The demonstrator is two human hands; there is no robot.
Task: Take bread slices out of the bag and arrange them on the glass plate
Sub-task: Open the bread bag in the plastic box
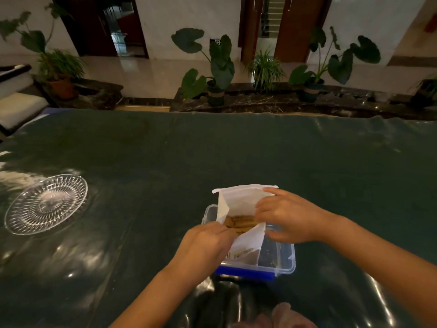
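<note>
A white plastic bag [238,202] stands open inside a clear plastic box [287,259] with a blue clip, near the table's front. Brown bread slices [241,222] show in the bag's mouth. My left hand [208,242] grips the bag's near edge, with its fingertips at the bread. My right hand [288,216] holds the bag's right edge and keeps the mouth apart. Whether the left fingers hold a slice is hidden. A cut-glass plate [46,204] lies at the far left of the table with nothing on it.
The table is covered with a shiny dark green sheet [236,150]. Potted plants [217,67] stand on a stone ledge beyond the table's far edge. A pinkish cloth [279,316] shows at the bottom edge.
</note>
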